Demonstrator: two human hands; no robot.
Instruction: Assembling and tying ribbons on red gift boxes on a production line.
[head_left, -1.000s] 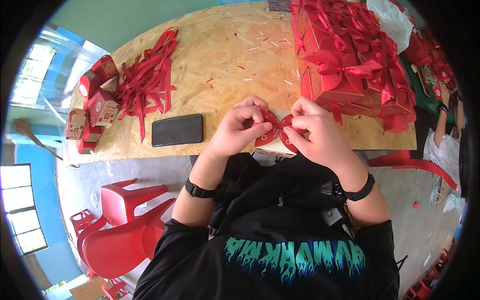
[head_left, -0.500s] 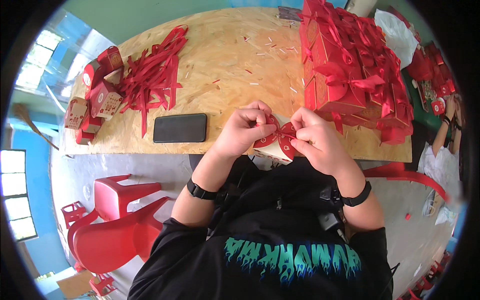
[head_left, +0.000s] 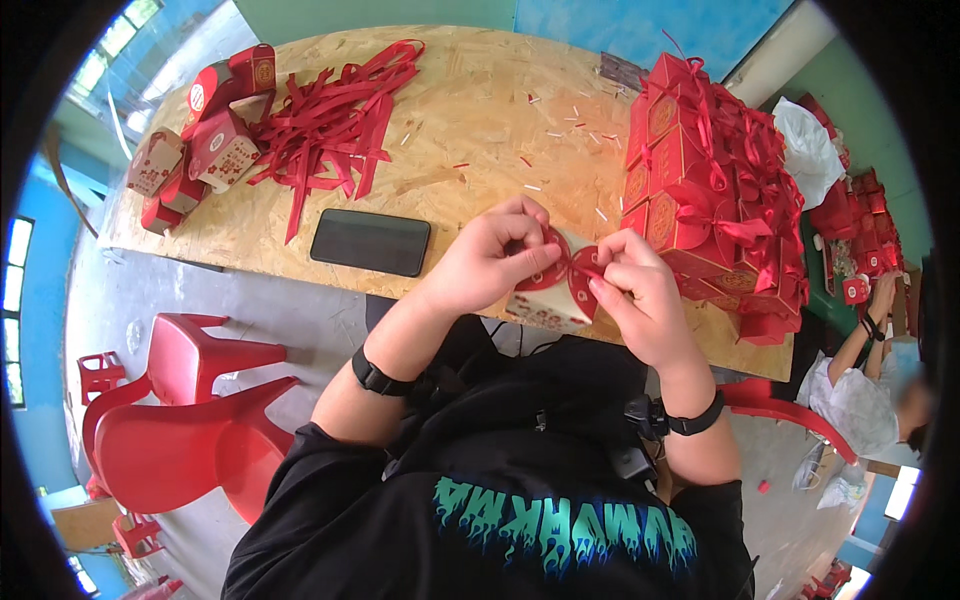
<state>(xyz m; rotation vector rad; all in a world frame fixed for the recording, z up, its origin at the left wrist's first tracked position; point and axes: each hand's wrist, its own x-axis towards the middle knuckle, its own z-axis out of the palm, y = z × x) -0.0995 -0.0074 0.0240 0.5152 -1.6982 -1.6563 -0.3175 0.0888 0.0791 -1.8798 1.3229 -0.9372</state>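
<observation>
A small cream-and-red gift box (head_left: 548, 306) with a floral print stands at the table's near edge in front of me. Over its red top flaps runs a thin red ribbon (head_left: 572, 268), crossing at the middle. My left hand (head_left: 498, 258) is closed in a pinch on the ribbon's left part. On the other side my right hand (head_left: 640, 292) pinches the ribbon between thumb and curled fingers. The fingers hide the ribbon's ends and part of the box top.
Left of my hands lies a black phone (head_left: 370, 242). Beyond it are a pile of loose red ribbons (head_left: 335, 125) and several untied boxes (head_left: 215, 145). Stacked red boxes with bows (head_left: 700, 190) stand at the right. Red chairs (head_left: 185, 440) are at left; another person's arm (head_left: 868, 325) shows far right.
The view has tilted and shifted, so the table's things appear moved. Both hands stay at the box, still pinching the ribbon, with the right hand slightly turned.
</observation>
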